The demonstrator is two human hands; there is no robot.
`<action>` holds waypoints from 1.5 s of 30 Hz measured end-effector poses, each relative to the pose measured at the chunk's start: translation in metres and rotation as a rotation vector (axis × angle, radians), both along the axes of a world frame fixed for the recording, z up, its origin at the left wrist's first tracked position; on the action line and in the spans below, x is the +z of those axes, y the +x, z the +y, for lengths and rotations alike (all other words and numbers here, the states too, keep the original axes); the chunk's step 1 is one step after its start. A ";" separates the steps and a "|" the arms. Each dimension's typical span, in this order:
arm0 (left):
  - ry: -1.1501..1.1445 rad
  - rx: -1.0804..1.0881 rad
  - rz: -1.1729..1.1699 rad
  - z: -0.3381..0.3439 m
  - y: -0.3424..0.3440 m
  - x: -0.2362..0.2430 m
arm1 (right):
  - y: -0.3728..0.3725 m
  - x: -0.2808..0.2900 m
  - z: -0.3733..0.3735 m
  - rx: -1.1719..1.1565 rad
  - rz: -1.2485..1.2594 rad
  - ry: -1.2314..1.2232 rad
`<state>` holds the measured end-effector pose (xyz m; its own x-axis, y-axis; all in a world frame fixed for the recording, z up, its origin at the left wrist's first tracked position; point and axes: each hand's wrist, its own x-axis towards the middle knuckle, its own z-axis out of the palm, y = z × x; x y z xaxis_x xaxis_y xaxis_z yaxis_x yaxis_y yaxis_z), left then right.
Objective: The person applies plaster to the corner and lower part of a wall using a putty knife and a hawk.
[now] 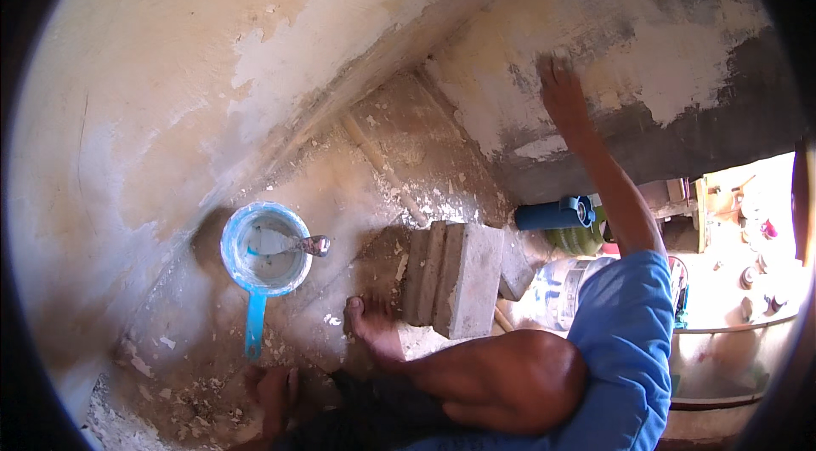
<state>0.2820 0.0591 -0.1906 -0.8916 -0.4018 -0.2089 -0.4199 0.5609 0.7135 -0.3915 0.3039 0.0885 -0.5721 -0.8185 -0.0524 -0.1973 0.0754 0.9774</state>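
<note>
So the right hand [563, 102] was up against the patchy wall [663, 77], well off to the right of the blue dipper [268, 288] and farther out from the person. Its fingers [554, 75] looked bunched close together, not spread, tips at or right by the plaster. Pretty blurry there, so can't tell if they were gripping some thin tool or just pressing bare. Left hand was out of frame, so no telling what its fingers were doing.

The dipper sat on the floor [357, 255], just beside the foot of the left wall [170, 111], handle pointing back toward the person. It had white paste [270, 266] in it and one scraper [293, 243] lying across, its grip poking over the right rim. A strip of flake-strewn floor ran from that rim to the concrete blocks [467, 281], with the right foot [374, 328] at its near end. The left foot [272, 391] was just nearer the person than the dipper's handle.

Count: one dipper, one scraper, two bare feet, at least three blocks, hard to split exactly. Past those, farther right of the dipper, were one blue flask [548, 214] on its side and one clear jug [561, 291], partly behind the blue sleeve [625, 306].
</note>
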 end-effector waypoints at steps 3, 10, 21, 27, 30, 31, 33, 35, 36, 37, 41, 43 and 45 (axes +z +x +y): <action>0.031 0.026 0.020 -0.003 0.001 0.009 | 0.023 -0.020 0.037 -0.010 -0.054 -0.059; 0.036 -0.046 0.008 -0.005 0.007 -0.004 | 0.049 0.021 -0.024 0.092 0.126 -0.342; 0.016 -0.015 0.026 -0.001 0.007 -0.001 | 0.022 -0.061 -0.027 -0.058 -0.082 -0.178; -0.008 -0.034 0.043 -0.004 0.002 0.006 | 0.050 -0.024 -0.015 -0.077 -0.020 -0.251; 0.021 -0.067 0.043 -0.005 0.000 0.006 | 0.032 0.020 -0.036 0.079 0.110 -0.426; 0.039 -0.062 0.061 -0.004 -0.004 0.007 | 0.026 0.019 -0.039 0.055 0.094 -0.414; 0.054 -0.047 0.081 -0.001 -0.007 0.008 | 0.014 -0.001 -0.038 0.012 0.051 -0.395; 0.051 -0.024 0.099 0.000 -0.006 0.008 | 0.021 -0.030 -0.031 -0.043 0.008 -0.297; 0.036 -0.024 0.094 0.000 -0.005 0.007 | 0.026 -0.043 -0.026 -0.069 -0.012 -0.250; 0.025 -0.024 0.088 -0.001 -0.003 0.006 | 0.031 -0.051 -0.018 -0.090 -0.056 -0.200; 0.015 -0.003 0.048 0.000 -0.002 0.008 | 0.050 -0.051 0.001 -0.045 -0.092 -0.192; 0.005 -0.024 0.037 -0.002 -0.002 0.008 | 0.054 -0.030 -0.011 0.037 -0.053 -0.286; -0.011 -0.051 0.003 -0.005 0.001 0.006 | 0.047 0.000 -0.041 0.107 -0.029 -0.376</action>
